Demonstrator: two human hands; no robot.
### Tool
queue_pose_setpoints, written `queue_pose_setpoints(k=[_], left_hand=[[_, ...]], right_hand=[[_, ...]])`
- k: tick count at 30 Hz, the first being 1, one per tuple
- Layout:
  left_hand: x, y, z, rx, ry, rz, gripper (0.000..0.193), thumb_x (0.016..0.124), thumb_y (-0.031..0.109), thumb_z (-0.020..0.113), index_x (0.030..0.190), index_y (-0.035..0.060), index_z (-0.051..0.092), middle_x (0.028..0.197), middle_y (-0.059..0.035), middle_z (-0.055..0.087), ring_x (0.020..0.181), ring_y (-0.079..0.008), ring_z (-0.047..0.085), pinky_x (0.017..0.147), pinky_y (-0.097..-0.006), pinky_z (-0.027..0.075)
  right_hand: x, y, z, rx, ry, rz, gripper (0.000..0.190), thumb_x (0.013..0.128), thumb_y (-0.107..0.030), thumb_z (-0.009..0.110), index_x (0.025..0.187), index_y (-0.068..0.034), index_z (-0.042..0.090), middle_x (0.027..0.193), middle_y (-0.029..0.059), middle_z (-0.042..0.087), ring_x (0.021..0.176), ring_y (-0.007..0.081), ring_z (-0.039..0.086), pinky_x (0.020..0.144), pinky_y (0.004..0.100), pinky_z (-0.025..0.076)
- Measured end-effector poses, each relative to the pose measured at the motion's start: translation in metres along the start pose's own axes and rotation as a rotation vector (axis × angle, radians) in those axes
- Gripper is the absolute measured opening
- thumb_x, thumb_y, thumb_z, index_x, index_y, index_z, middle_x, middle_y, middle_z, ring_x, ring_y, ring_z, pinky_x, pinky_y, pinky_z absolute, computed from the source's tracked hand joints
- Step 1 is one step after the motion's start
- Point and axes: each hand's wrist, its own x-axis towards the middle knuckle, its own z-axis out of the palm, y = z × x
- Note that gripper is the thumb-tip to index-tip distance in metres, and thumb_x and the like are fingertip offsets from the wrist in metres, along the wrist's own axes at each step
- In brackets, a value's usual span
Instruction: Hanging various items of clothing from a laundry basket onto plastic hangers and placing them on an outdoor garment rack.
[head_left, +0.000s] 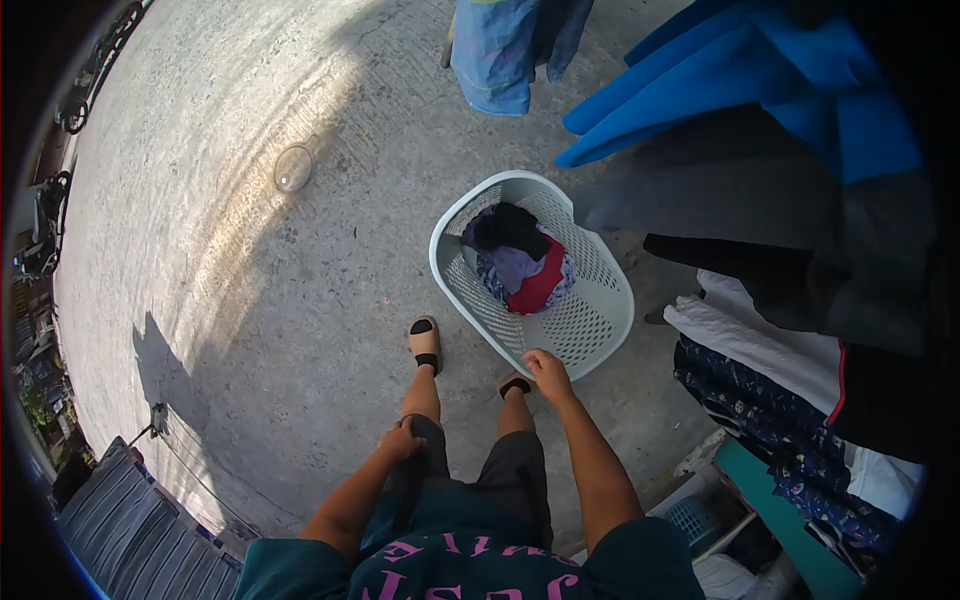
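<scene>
A pale plastic laundry basket (604, 289) with perforated walls stands on the concrete in front of my feet. Bunched inside it lie a black garment (513, 229), a lavender cloth (511, 264), a red cloth (538, 285) and a blue-and-white patterned cloth (562, 291). My right hand (551, 376) overlaps the basket's near rim with its fingers curled; whether it touches the rim cannot be told. My left hand (403, 441) is at the left knee of my dark shorts (431, 450), fingers bent, and its grip is partly hidden.
Hanging clothes line the right side, including blue garments (697, 82), a dark grey garment (697, 176), a white one (750, 319) and a navy printed one (757, 390). Light-blue cloth (491, 67) hangs ahead. A striped cloth (142, 525) is at lower left, a small blue basket (691, 519) at lower right.
</scene>
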Motion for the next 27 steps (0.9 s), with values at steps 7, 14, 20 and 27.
queue_pose_setpoints(k=[7,14,20,27], left_hand=[[0.035,0.025,-0.011,-0.012,0.234,-0.102,0.067,0.069,0.038,0.068,0.125,0.0127,0.042,0.125,-0.014,0.041,0.112,-0.0336,0.045,0.09,-0.0447,0.04],[0.051,0.023,-0.021,0.018,0.492,-0.021,0.053,0.064,0.029,0.071,0.111,0.0115,0.053,0.117,-0.0095,0.049,0.107,-0.0288,0.048,0.085,-0.0417,0.042],[0.056,0.019,-0.028,-0.031,0.546,-0.047,0.049,0.063,0.023,0.072,0.107,0.0108,0.056,0.114,-0.0086,0.052,0.104,-0.0282,0.051,0.087,-0.0383,0.043],[0.053,0.02,-0.023,-0.056,0.566,-0.011,0.047,0.065,0.026,0.071,0.107,0.0109,0.057,0.114,-0.0078,0.053,0.104,-0.0273,0.051,0.086,-0.0374,0.043]], right_hand=[[0.148,0.111,0.001,0.331,0.109,0.5,0.028,0.08,-0.01,0.051,0.108,-0.004,0.052,0.09,0.0058,0.059,0.075,0.0162,0.055,0.065,0.0271,0.045],[0.228,0.205,0.034,0.406,0.468,0.77,0.066,0.075,-0.022,0.065,0.13,-0.004,0.034,0.127,0.0145,0.043,0.114,0.0273,0.044,0.09,0.036,0.039],[0.275,0.237,0.086,0.472,0.705,0.549,0.084,0.063,-0.025,0.077,0.126,0.009,0.032,0.127,0.0243,0.04,0.116,0.0319,0.042,0.098,0.0332,0.032],[0.249,0.17,0.072,1.193,0.339,0.451,0.057,0.066,-0.014,0.067,0.117,0.002,0.046,0.11,0.0136,0.054,0.102,0.0279,0.051,0.09,0.0327,0.039]])
